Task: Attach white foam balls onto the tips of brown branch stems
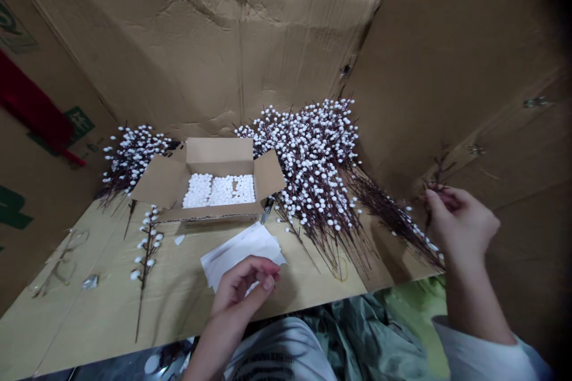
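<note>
My right hand (465, 220), off to the right, pinches a bare brown artificial twig (440, 169). The twig stands roughly upright, and its lower part is partly hidden by my fingers. Below and left of that hand lies a bundle of dark stems (393, 211) with a few white tips. My left hand (245, 289) is closed in front of white paper sheets (241, 247), thumb and fingertips together. Whatever it may hold is too small to make out. Behind the sheets, an open cardboard box (223, 211) contains white foam-like berries (218, 189) in clusters.
A large heap of white-berried stems (313, 161) lies right of the box, a smaller bunch (134, 152) to its left. One berry branch (145, 250), eyeglasses (60, 262) and a crumpled silvery piece (90, 281) rest on the table (107, 309). Cardboard walls (179, 59) enclose it.
</note>
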The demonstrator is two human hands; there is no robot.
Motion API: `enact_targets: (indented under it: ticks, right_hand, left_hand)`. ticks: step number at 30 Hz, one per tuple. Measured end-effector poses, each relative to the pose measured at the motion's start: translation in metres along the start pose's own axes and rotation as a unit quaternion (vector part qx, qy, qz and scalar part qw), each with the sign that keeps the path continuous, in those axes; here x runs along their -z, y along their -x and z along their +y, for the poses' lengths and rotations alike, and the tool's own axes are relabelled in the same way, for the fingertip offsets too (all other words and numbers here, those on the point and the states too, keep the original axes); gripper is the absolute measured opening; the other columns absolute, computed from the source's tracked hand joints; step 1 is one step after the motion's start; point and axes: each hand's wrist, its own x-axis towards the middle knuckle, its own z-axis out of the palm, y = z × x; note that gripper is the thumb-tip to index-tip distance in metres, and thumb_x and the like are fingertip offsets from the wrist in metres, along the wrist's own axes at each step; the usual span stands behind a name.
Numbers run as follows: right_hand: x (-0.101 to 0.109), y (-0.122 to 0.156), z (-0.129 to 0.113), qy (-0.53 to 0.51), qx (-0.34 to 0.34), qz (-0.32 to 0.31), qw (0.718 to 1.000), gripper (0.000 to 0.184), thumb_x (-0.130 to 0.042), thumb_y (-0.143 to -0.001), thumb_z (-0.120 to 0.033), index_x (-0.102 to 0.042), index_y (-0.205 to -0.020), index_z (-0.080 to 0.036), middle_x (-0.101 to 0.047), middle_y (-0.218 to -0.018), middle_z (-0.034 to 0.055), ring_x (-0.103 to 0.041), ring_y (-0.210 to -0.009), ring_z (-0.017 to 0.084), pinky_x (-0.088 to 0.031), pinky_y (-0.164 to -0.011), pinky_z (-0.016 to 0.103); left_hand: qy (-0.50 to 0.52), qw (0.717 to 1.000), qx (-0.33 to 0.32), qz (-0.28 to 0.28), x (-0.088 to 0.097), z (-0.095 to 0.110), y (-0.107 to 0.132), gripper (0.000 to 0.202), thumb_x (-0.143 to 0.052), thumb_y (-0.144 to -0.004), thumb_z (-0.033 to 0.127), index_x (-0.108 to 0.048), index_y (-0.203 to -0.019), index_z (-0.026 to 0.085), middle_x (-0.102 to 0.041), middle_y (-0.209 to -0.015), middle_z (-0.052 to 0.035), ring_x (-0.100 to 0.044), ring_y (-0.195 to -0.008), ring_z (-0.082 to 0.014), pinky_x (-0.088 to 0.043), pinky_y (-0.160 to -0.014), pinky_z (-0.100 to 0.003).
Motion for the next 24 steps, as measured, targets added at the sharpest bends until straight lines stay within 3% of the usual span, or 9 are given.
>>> enact_targets:
  ticks: [2,4,5,9,12,14,18,22,24]
  right_hand:
    - [0.01,0.023,-0.019,-0.119,0.002,-0.024,0.993,0.025,-0.056,-0.081,-0.034,-0.064,-0.096,-0.015,-0.069,-0.087,0.0135,-0.067,-0.074,0.02,-0.049,-0.065,0.031]
    - [0.019,0.053,-0.043,-0.375,-0.054,-0.11,0.919,0.024,-0.074,-0.064,-0.034,-0.063,-0.078,-0.018,-0.066,-0.076,0.0059,-0.065,-0.065,0.017,-0.05,-0.061,0.028]
    - [0.023,0.069,-0.056,-0.433,-0.083,-0.173,0.881,0.027,-0.078,-0.06,-0.034,-0.064,-0.075,-0.017,-0.065,-0.07,0.0031,-0.063,-0.06,0.015,-0.05,-0.059,0.027]
    - [0.022,0.131,-0.103,-0.532,-0.15,-0.309,0.774,0.03,-0.084,-0.058,-0.037,-0.065,-0.073,-0.019,-0.065,-0.058,-0.0006,-0.062,-0.052,0.013,-0.052,-0.055,0.024]
    - [0.01,0.166,-0.126,-0.575,-0.177,-0.323,0.73,0.03,-0.084,-0.06,-0.037,-0.062,-0.071,-0.02,-0.068,-0.06,-0.0015,-0.064,-0.055,0.012,-0.052,-0.057,0.022]
    - [0.002,0.18,-0.133,-0.593,-0.18,-0.329,0.712,0.028,-0.083,-0.063,-0.036,-0.061,-0.071,-0.021,-0.069,-0.06,-0.0025,-0.064,-0.056,0.011,-0.053,-0.059,0.021]
    - [-0.019,0.192,-0.127,-0.543,-0.089,-0.409,0.728,0.02,-0.072,-0.075,-0.039,-0.065,-0.079,-0.021,-0.073,-0.075,0.0024,-0.069,-0.071,0.017,-0.055,-0.069,0.029]
    - [-0.053,0.192,-0.107,-0.323,0.111,-0.375,0.862,0.021,-0.053,-0.088,-0.034,-0.067,-0.093,-0.02,-0.073,-0.096,0.0089,-0.068,-0.087,0.022,-0.053,-0.078,0.036]
    - [-0.07,0.194,-0.099,-0.21,0.201,-0.364,0.885,0.021,-0.05,-0.088,-0.029,-0.069,-0.092,-0.02,-0.073,-0.094,0.0096,-0.065,-0.087,0.026,-0.05,-0.079,0.04]
  left_hand:
    - [-0.007,1.0,0.002,-0.001,-0.002,-0.003,-0.002,0.019,-0.071,-0.077,0.039,-0.075,-0.081,0.021,-0.068,-0.076,-0.0028,-0.059,-0.072,-0.0167,-0.046,-0.07,-0.025]
    - [-0.028,1.0,-0.003,-0.005,-0.005,-0.007,-0.002,0.02,-0.07,-0.078,0.04,-0.076,-0.084,0.021,-0.071,-0.078,-0.0043,-0.062,-0.076,-0.019,-0.048,-0.073,-0.028]
    - [-0.041,0.999,-0.008,-0.011,-0.008,-0.009,-0.002,0.021,-0.068,-0.079,0.04,-0.076,-0.087,0.022,-0.072,-0.081,-0.0052,-0.063,-0.079,-0.0205,-0.048,-0.076,-0.03]
    - [-0.082,0.995,-0.026,-0.05,-0.016,-0.013,0.004,0.028,-0.063,-0.084,0.039,-0.073,-0.105,0.023,-0.074,-0.101,-0.0095,-0.065,-0.096,-0.0254,-0.046,-0.091,-0.038]
    - [-0.09,0.993,-0.025,-0.071,-0.016,-0.015,0.01,0.032,-0.065,-0.083,0.037,-0.072,-0.11,0.022,-0.075,-0.102,-0.0104,-0.066,-0.097,-0.026,-0.048,-0.091,-0.039]
    - [-0.075,0.994,-0.005,-0.075,-0.011,-0.019,0.014,0.029,-0.066,-0.082,0.038,-0.075,-0.101,0.019,-0.077,-0.091,-0.0108,-0.069,-0.082,-0.0243,-0.053,-0.078,-0.036]
    - [-0.008,0.999,0.027,-0.015,0.012,-0.035,0.022,0.031,-0.067,-0.08,0.044,-0.078,-0.09,0.017,-0.076,-0.07,-0.0071,-0.063,-0.046,-0.0151,-0.052,-0.056,-0.029]
    - [0.051,0.995,0.025,0.082,0.047,-0.052,0.033,0.037,-0.071,-0.074,0.05,-0.077,-0.09,0.017,-0.075,-0.066,-0.0064,-0.059,-0.039,-0.0137,-0.05,-0.049,-0.027]
    - [0.052,0.992,0.025,0.114,0.061,-0.056,0.039,0.041,-0.071,-0.075,0.05,-0.075,-0.099,0.016,-0.075,-0.067,-0.0059,-0.061,-0.043,-0.0145,-0.051,-0.051,-0.027]
